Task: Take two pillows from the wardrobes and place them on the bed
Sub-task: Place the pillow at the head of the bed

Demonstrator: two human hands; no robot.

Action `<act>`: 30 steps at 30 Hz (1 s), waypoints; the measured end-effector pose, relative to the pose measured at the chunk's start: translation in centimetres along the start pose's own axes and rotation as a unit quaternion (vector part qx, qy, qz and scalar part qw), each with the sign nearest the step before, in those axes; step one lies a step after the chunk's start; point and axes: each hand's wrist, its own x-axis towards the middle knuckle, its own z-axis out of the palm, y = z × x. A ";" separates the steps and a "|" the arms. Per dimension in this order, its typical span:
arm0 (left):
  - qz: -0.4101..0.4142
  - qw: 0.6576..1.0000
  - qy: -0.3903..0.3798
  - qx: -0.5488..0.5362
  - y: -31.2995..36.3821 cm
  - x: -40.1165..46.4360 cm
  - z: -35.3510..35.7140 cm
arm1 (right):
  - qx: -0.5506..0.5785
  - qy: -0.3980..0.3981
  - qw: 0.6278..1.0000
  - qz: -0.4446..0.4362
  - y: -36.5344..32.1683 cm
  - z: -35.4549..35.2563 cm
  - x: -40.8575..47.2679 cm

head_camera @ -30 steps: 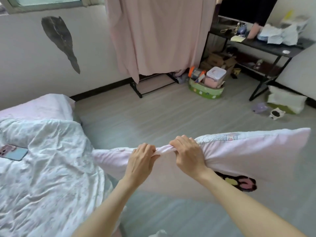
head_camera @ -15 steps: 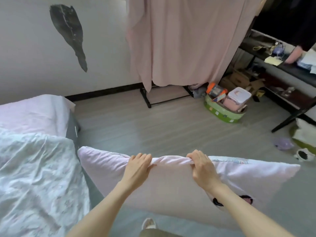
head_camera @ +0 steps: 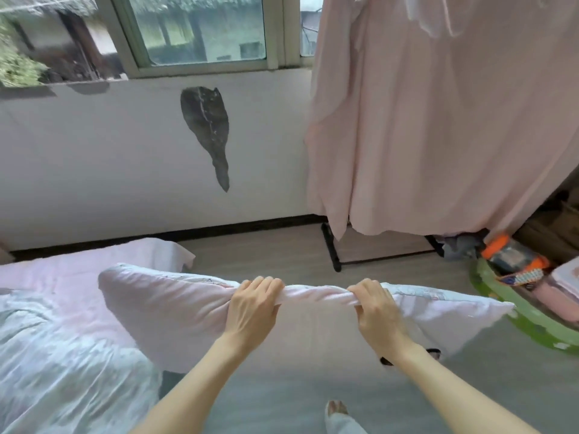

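I hold a pale pink pillow (head_camera: 175,311) by its upper edge, stretched out in front of me. My left hand (head_camera: 252,303) grips the bunched edge left of centre. My right hand (head_camera: 376,311) grips it about a hand's width further right. The pillow's left end hangs over the edge of the bed (head_camera: 62,355), which lies at the left with a pink sheet and a crumpled white floral quilt. The pillow's right end juts out over the floor. No second pillow shows in this view.
A pink curtain (head_camera: 438,120) hangs over a black rack (head_camera: 332,252) at the right. A green basket (head_camera: 513,311) of boxes and bottles stands on the grey floor at far right. A window (head_camera: 200,29) and a stained white wall lie ahead. My foot (head_camera: 336,408) is below.
The pillow has swung left and its left end now hangs over the bed. My hands have spread apart along its edge. The view has tilted up and the window has come into sight.
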 end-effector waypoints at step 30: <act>-0.421 0.889 0.085 0.161 -56.9 23.9 4.4 | 0.135 -0.181 0.915 -0.333 -22.1 39.2 65.5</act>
